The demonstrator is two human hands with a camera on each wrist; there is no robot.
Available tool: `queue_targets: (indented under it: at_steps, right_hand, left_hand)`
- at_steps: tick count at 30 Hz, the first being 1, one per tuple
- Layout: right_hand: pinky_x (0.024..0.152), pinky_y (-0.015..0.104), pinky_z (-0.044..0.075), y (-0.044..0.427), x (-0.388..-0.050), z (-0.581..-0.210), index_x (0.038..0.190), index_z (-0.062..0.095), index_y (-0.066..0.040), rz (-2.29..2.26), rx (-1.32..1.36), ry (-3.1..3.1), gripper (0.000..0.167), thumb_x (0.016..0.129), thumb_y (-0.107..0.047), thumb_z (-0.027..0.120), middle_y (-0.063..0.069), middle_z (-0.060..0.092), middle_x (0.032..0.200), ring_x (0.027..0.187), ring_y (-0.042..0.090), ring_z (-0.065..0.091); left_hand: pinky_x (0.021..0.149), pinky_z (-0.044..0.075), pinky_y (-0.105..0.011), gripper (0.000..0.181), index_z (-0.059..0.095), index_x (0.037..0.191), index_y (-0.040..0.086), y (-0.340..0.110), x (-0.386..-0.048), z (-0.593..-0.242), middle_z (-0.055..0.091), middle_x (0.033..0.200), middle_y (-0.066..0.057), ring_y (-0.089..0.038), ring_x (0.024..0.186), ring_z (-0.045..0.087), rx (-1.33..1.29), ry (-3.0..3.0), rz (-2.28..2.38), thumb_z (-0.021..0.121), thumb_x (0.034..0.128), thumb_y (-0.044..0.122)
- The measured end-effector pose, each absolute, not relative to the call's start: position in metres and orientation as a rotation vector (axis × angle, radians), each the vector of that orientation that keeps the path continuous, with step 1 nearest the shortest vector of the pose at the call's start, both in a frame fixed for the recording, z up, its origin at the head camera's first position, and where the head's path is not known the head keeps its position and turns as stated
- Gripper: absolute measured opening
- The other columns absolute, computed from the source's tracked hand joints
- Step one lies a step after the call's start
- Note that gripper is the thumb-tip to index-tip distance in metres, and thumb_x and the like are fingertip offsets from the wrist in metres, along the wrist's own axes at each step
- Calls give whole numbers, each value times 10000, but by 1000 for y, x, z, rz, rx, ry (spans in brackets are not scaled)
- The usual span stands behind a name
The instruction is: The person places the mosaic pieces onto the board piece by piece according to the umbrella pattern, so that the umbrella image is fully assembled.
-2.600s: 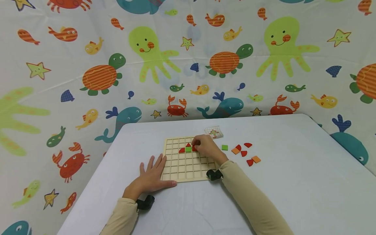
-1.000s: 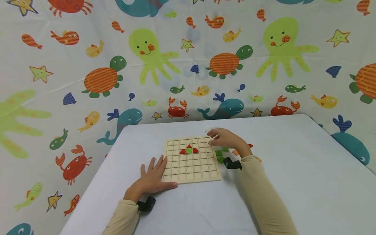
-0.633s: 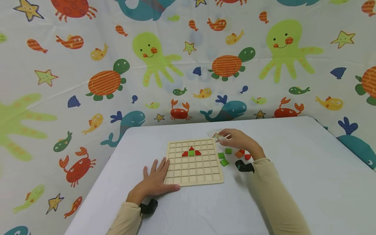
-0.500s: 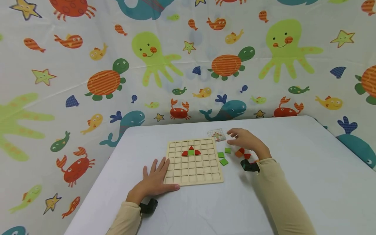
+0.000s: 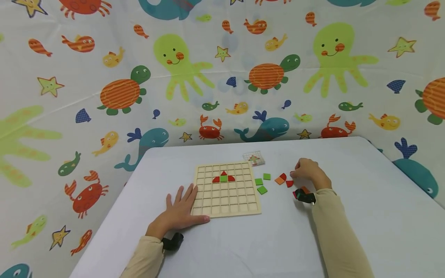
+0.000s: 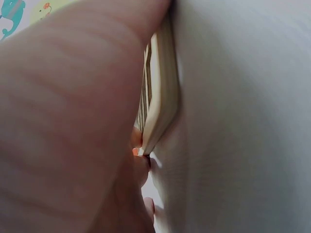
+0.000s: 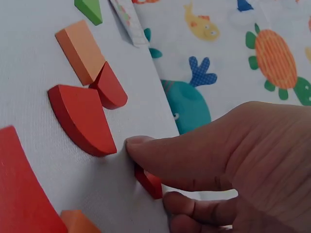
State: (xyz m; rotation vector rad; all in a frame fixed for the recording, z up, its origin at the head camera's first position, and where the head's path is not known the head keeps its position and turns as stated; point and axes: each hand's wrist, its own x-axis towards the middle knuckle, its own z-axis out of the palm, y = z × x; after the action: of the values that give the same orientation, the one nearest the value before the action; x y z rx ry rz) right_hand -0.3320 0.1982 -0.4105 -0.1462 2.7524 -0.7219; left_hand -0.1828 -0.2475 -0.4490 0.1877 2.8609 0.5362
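Note:
My left hand (image 5: 180, 212) lies with spread fingers along the left edge and lower left corner of a wooden grid board (image 5: 229, 201). Near the board's top, a green square (image 5: 223, 178) sits under a red triangle (image 5: 224, 173), with a red quarter-circle piece (image 5: 216, 180) on its left and another on its right. Right of the board, my right hand (image 5: 308, 172) pinches a red quarter-circle piece (image 7: 150, 182) between thumb and fingers, at the tabletop. Beside it lie a larger-looking red quarter-circle piece (image 7: 82, 119), a red piece (image 7: 111, 87) and an orange block (image 7: 80, 51).
A small pattern card (image 5: 254, 158) lies behind the board's right corner. Loose green squares (image 5: 262, 189) lie along the board's right side. Another orange piece (image 5: 305, 189) is partly hidden near my right wrist. A sea-animal cloth (image 5: 222, 77) hangs behind the white table (image 5: 222, 247).
My right hand has left a red piece on the board, passed over the card and moved right to the loose pieces, where it now pinches a red one. My left hand stays put.

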Motion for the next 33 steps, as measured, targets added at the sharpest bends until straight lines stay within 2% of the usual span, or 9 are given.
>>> queue_targets:
  at_steps: [11,19,23,33]
  right_hand:
    - [907,516,525,203,-333,-412,1073,633,103,-761,-149,2735,299,1021,-182,708,211,634,993,1009,400,566]
    - [967,612,492,217,-331,-405,1150,602,73,-735,-184,2662,348,980,-190,752,234,624,1115,1134,455,530]
    - [973,621,500,218,-332,-406,1143,613,83,-723,-200,2670,324,980,-165,742,240,633,1094,1119,464,541]
    - [894,526,529,214,-337,-412,1121,585,47,-781,-188,2723,276,969,-120,743,204,619,1039,1049,403,548]
  left_hand:
    - [1169,-107,-771,1277,184,1706,22,-248,-182,-447,92,1777,-210,-505,1604,-56,191,2854,565,754,825,750]
    - [1167,-100,-780,1268,177,1708,26,-246,-181,-446,87,1777,-210,-507,1604,-42,180,2853,544,738,831,752]
    - [1166,-99,-781,1263,175,1708,27,-246,-183,-446,85,1777,-211,-507,1604,-40,185,2856,538,731,834,750]
    - [1165,-98,-782,1270,175,1708,28,-245,-184,-449,82,1778,-208,-505,1605,-44,197,2858,537,725,832,764]
